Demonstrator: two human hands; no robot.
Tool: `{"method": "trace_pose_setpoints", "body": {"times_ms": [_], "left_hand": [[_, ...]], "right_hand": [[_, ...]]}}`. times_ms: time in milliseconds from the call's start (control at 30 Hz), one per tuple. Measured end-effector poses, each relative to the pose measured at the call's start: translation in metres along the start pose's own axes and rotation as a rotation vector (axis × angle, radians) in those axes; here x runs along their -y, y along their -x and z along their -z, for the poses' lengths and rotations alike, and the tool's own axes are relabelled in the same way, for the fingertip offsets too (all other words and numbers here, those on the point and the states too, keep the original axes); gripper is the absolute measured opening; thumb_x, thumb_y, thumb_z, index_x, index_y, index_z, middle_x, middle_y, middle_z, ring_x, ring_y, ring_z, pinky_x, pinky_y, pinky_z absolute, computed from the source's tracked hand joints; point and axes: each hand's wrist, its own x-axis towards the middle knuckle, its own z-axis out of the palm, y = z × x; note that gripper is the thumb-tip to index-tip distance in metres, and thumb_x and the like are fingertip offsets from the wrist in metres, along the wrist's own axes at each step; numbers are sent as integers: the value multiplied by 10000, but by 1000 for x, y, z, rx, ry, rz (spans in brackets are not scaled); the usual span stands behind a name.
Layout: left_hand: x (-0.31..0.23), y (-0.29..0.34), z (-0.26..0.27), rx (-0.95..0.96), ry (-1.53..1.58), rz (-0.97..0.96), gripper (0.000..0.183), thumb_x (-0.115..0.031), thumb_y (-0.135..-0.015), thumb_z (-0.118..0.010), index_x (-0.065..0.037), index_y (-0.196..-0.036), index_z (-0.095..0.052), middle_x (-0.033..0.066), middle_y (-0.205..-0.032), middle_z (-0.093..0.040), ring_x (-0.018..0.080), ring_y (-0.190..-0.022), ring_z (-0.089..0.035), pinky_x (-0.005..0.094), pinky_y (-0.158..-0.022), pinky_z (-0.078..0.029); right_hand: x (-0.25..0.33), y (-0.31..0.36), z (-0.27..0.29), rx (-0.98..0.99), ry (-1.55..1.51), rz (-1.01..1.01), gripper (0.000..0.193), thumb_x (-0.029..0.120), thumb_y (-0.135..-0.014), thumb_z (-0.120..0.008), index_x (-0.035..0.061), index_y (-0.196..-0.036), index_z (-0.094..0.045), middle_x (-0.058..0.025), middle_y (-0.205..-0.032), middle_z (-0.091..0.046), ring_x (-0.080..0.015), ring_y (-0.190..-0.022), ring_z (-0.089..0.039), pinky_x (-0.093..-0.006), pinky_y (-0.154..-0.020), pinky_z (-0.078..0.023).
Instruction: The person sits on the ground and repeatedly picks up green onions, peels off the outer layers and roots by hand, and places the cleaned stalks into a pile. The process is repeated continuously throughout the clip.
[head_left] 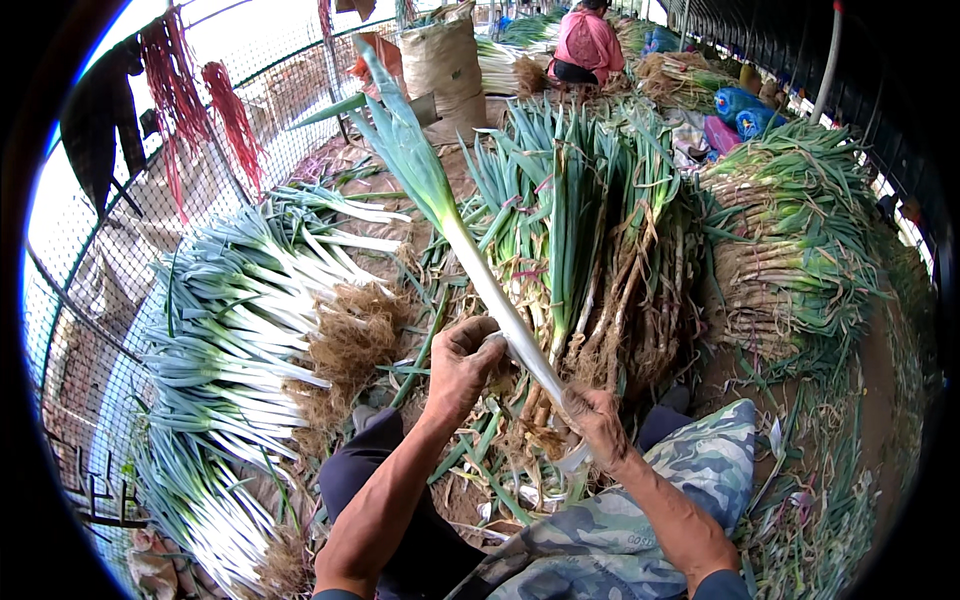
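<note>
A long green onion (pixel 490 285) with a clean white stalk slants up and to the left in front of me, its green leaves at the far end. My right hand (pixel 597 420) is closed round its lower end. Thumb and fingers of my left hand (pixel 465 365) are pinched together against the left side of the stalk; a loose skin between them cannot be made out. Below my right hand hangs a pale strip of skin (pixel 574 459). Just beyond my hands stands a bundle of unpeeled green onions (pixel 625 270) with brown, soil-covered lower ends.
White-stalked green onions (pixel 250 340) lie in a long pile on the left, roots toward me. More bundles (pixel 790 260) are stacked at the right. Leaf scraps (pixel 800 510) litter the ground. A big sack (pixel 443 75) and a person in pink (pixel 587 45) are farther back. Netting (pixel 285 110) runs along the left.
</note>
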Motion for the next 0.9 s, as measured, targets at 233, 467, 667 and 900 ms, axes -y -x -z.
{"method": "trace_pose_setpoints", "body": {"times_ms": [233,467,667,900], "left_hand": [[-1,0,-1,20,86,-4,224,-142,-877,-620,61,-971,-629,56,-744,-639,85,-600,-577,221,-528,-468],[5,-1,-3,-2,112,-25,200,-125,-870,-607,68,-916,-632,89,-692,-642,123,-496,-580,232,-483,-481],[4,-1,3,-4,169,13,170,-115,-835,-630,52,-867,-638,88,-686,-639,111,-501,-579,221,-446,-482],[2,-4,7,86,382,218,109,-49,-786,-638,35,-856,-640,91,-694,-639,128,-593,-620,238,-480,-513]], "right_hand": [[-3,-1,-2,-82,102,57,459,442,-934,-520,-2,-896,-629,8,-625,-537,-64,-560,-475,-240,-502,-384],[-15,-4,-1,-161,275,160,469,448,-932,-520,-3,-948,-647,-5,-627,-532,-73,-572,-456,-258,-521,-382],[-11,-3,5,64,-105,25,453,425,-928,-541,3,-1075,-610,-21,-627,-543,-60,-536,-467,-215,-476,-377],[-5,1,10,213,-541,-62,448,364,-942,-528,37,-1247,-498,-36,-642,-553,-84,-430,-430,-213,-383,-353]]}}
